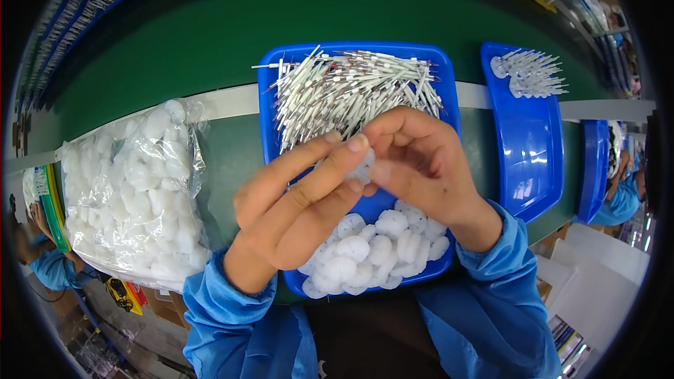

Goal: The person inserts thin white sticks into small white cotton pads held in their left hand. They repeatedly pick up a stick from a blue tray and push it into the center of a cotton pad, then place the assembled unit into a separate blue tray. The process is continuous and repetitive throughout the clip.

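A clear plastic bag (133, 193) of white caps lies leftmost on the green worktop (232, 154). The left hand (298, 200) and right hand (421, 165) meet, both grips narrow, pinching one white cap (363, 168) above the middle blue tray (270, 126) of sticks (351, 88) and caps. Two more blue trays (526, 161) sit rightward.

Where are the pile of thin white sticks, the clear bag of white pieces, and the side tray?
thin white sticks (351, 88), head view, middle of pile.
clear bag (133, 189), head view, bag's centre.
side tray (526, 161), head view, bare blue floor.
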The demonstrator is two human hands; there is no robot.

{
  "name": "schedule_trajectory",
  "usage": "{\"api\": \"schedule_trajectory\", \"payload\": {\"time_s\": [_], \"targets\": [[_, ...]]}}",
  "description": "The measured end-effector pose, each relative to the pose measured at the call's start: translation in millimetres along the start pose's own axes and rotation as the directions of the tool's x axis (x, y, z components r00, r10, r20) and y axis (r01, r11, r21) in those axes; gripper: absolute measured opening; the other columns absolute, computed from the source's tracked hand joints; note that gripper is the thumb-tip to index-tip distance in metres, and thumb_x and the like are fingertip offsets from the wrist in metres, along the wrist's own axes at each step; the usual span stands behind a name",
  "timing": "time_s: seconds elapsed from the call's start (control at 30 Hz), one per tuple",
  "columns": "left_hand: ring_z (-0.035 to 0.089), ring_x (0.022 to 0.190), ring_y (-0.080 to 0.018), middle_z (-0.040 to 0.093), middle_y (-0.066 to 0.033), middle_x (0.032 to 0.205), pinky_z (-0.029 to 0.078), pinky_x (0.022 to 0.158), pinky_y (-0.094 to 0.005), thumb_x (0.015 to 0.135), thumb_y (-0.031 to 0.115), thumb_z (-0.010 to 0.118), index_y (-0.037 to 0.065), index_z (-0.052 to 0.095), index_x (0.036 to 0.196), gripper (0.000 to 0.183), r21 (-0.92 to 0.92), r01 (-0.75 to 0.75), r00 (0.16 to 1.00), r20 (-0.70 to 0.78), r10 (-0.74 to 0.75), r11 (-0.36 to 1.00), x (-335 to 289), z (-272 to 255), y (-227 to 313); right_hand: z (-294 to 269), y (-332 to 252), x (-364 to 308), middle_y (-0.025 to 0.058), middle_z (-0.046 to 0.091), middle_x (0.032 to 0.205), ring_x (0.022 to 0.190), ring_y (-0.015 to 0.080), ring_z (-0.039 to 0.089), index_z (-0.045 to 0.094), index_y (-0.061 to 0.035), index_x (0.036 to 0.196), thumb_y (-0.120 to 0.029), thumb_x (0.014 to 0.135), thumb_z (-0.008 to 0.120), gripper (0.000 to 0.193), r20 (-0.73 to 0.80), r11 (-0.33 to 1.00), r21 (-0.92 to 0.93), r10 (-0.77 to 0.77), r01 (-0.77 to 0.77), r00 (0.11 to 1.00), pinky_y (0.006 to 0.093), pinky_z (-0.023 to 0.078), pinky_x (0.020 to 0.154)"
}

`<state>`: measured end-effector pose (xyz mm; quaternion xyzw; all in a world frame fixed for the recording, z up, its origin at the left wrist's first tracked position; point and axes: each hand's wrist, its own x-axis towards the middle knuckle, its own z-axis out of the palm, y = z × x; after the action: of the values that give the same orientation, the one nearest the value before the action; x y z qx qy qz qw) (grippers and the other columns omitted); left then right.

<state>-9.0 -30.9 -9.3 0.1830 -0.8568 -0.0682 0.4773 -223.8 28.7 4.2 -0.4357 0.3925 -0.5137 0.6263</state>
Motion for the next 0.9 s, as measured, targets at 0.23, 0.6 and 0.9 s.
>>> {"api": "schedule_trajectory", "payload": {"time_s": [0.23, 0.6, 0.9], "targets": [[0.080, 0.112, -0.0348, 0.082, -0.0185, 0.117, 0.070, 0.078, -0.0318, 0.078, 0.003, 0.087, 0.000, 0.079, 0.090, 0.015, -0.030, 0.003, 1.000, -0.021, -0.004, 1.000, -1, 6, 2, 1, -3, -3, 0.0047, 0.076, 0.094, 0.083, 0.0103, 0.076, 0.069, 0.0007, 0.120, -0.002, 0.103, 0.075, 0.019, -0.059, 0.983, -0.174, -0.075, 0.064, 0.995, 0.0238, 0.059, 0.073], [0.079, 0.103, -0.0290, 0.084, -0.0141, 0.114, 0.064, 0.079, -0.0309, 0.079, -0.006, 0.085, 0.001, 0.076, 0.096, 0.020, -0.201, 0.192, 0.981, 0.007, -0.195, 0.961, 2, 1, 2, -21, -13, -5, 0.0086, 0.080, 0.086, 0.079, 0.0191, 0.079, 0.075, -0.0004, 0.104, -0.008, 0.099, 0.079, 0.010, -0.188, 0.714, -0.693, -0.309, 0.097, 0.932, 0.0321, 0.063, 0.071], [0.075, 0.095, -0.0104, 0.083, -0.0141, 0.119, 0.057, 0.076, -0.0240, 0.097, -0.009, 0.072, -0.001, 0.070, 0.122, 0.026, -0.625, 0.616, 0.705, 0.164, -0.690, 0.480, -10, 10, -2, -14, 1, -10, 0.0008, 0.068, 0.096, 0.099, 0.0197, 0.068, 0.075, -0.0127, 0.099, -0.015, 0.082, 0.070, 0.018, 0.335, -0.293, -0.920, -0.243, 0.260, 0.910, 0.0383, 0.054, 0.096]]}}
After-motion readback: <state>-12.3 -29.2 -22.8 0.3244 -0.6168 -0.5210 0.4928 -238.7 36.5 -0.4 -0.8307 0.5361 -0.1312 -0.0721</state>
